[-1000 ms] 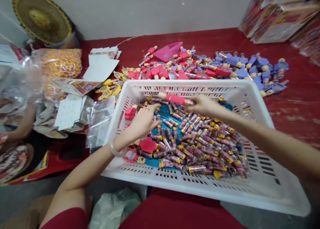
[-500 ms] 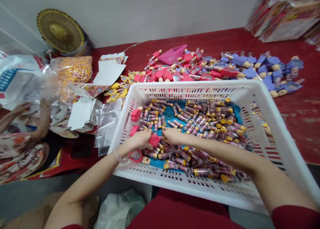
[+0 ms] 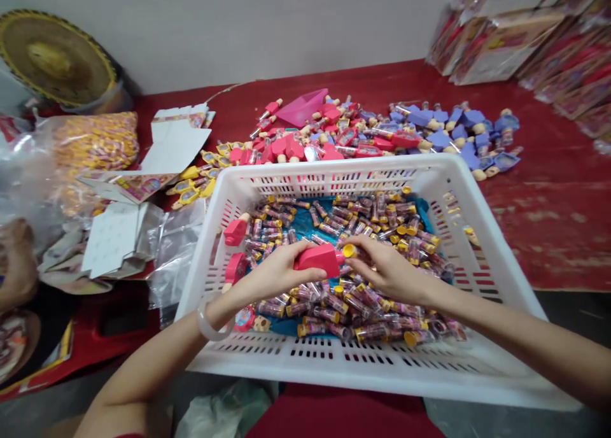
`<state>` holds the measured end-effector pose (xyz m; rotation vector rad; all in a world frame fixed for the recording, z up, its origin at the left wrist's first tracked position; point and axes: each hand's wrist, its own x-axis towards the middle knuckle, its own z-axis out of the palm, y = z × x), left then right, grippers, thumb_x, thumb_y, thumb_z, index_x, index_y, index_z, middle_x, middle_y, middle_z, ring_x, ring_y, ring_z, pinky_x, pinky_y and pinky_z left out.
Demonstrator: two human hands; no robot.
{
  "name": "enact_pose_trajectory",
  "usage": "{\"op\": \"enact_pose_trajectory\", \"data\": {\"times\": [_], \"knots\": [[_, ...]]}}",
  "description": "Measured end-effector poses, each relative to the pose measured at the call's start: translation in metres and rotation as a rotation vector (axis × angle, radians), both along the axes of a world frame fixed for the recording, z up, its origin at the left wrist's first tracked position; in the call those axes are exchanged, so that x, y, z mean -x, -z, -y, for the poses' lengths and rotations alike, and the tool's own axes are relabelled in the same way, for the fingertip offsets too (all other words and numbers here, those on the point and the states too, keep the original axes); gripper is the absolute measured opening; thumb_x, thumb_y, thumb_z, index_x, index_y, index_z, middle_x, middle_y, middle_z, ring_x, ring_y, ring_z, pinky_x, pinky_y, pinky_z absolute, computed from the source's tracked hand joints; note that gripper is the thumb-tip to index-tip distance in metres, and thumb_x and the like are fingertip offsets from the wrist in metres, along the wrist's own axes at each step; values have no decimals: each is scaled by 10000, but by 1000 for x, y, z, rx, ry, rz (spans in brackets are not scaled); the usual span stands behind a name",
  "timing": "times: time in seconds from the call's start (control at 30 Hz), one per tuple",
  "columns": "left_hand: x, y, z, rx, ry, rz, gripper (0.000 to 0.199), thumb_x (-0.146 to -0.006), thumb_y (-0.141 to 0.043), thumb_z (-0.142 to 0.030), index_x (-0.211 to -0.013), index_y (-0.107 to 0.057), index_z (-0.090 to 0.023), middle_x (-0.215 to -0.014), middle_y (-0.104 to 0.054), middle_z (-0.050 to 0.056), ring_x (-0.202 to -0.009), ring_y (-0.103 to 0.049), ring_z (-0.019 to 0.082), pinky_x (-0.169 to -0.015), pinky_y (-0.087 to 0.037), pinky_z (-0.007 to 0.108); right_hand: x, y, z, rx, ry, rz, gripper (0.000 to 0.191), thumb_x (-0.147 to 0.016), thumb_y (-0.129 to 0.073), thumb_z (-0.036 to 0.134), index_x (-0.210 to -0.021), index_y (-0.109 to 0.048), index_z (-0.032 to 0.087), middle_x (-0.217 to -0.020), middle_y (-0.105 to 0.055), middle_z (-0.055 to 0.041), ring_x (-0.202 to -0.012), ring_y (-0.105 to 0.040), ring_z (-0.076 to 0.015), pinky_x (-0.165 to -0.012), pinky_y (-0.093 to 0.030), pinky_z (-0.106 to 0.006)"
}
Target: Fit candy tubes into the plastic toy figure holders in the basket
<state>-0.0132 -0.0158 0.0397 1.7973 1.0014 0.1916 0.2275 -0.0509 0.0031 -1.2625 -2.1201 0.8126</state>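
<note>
My left hand (image 3: 281,271) is closed around a red plastic toy piece (image 3: 319,260), held above the basket with its narrow pink end to the right. In my right hand (image 3: 389,269) is a small clear tube with a yellow cap (image 3: 350,251), pinched between thumb and fingers. The cap meets or nearly meets the toy's pink end; I cannot tell whether they are joined. Below both hands, many similar tubes (image 3: 334,314) lie loose in a white slotted basket (image 3: 305,169) over blue plastic. Other red toy pieces (image 3: 235,231) rest along the basket's left side.
Behind the basket lie heaps of red toys (image 3: 286,146), purple toys (image 3: 470,120) and yellow toys (image 3: 188,190). Folded cards (image 3: 112,237) and clear bags (image 3: 177,240) are at left, near another person's hand (image 3: 18,260). Packaged stacks (image 3: 510,43) stand at back right.
Both hands have risen from the tubes and moved right. My left hand has lifted the red toy piece, and my right hand now holds a capped tube against its end. The view has shifted right.
</note>
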Motion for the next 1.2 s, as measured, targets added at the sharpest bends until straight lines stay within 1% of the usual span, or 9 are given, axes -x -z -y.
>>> {"op": "enact_pose_trajectory", "data": {"times": [0.1,0.2,0.47,0.53,0.67,0.73,0.87,1.0,1.2], "knots": [[3,5,1,-4,-45,3,380,-838,-565,-498,-1018,-590,-164,-890,-611,32,-783,-551,158,-668,-421,262,-3,2,-1,-176,-103,129,293,-936,-469,315,-1159,-528,134,-1013,-665,-137,-871,-631,-220,-743,-486,-370],[8,9,1,4,-54,14,434,-831,-571,-516,-1075,-592,-158,-918,-617,40,-819,-558,165,-706,-442,274,-2,5,-5,-237,-176,253,299,-945,-468,361,-1099,-565,124,-868,-682,-101,-757,-636,-203,-647,-453,-320],[9,14,3,54,124,-15,372,-828,-592,-504,-1009,-625,-181,-853,-619,15,-736,-531,140,-659,-408,256,4,10,9,-457,-356,346,245,-979,-405,328,-936,-553,138,-648,-630,-19,-523,-539,-131,-499,-332,-292],[8,16,5,197,114,20,345,-809,-619,-485,-946,-632,-169,-810,-602,6,-701,-520,124,-617,-399,233,5,7,13,-514,-415,376,200,-977,-407,273,-937,-542,132,-647,-612,-17,-531,-526,-139,-499,-338,-308],[8,17,11,698,63,107,387,-798,-624,-503,-921,-617,-137,-593,-481,-43,-442,-374,55,-401,-274,187,6,-4,19,-508,-454,350,192,-976,-423,286,-984,-527,125,-632,-585,-2,-532,-508,-140,-486,-338,-315],[7,15,12,827,36,130,382,-795,-638,-490,-934,-613,-135,-550,-456,-57,-389,-335,42,-356,-225,178,6,-9,22,-494,-459,350,216,-981,-412,304,-1002,-527,122,-646,-592,-7,-536,-506,-139,-489,-344,-316],[5,9,14,876,-22,116,361,-763,-691,-456,-921,-618,-140,-565,-486,-53,-387,-356,30,-341,-227,156,7,-15,29,-477,-472,423,244,-996,-378,290,-1006,-531,101,-661,-601,-29,-539,-510,-147,-485,-349,-325],[7,11,14,909,9,122,351,-766,-688,-456,-886,-616,-134,-551,-480,-53,-380,-343,32,-332,-218,159,9,-16,37,-499,-465,446,274,-992,-395,285,-1074,-515,53,-705,-623,-61,-571,-539,-162,-485,-373,-328],[9,17,20,840,11,62,380,-743,-696,-493,-861,-612,-141,-557,-474,-54,-398,-370,43,-341,-240,158,13,-15,45,-515,-445,485,268,-985,-397,246,-1086,-518,29,-686,-612,-55,-567,-535,-168,-479,-373,-333]]}}
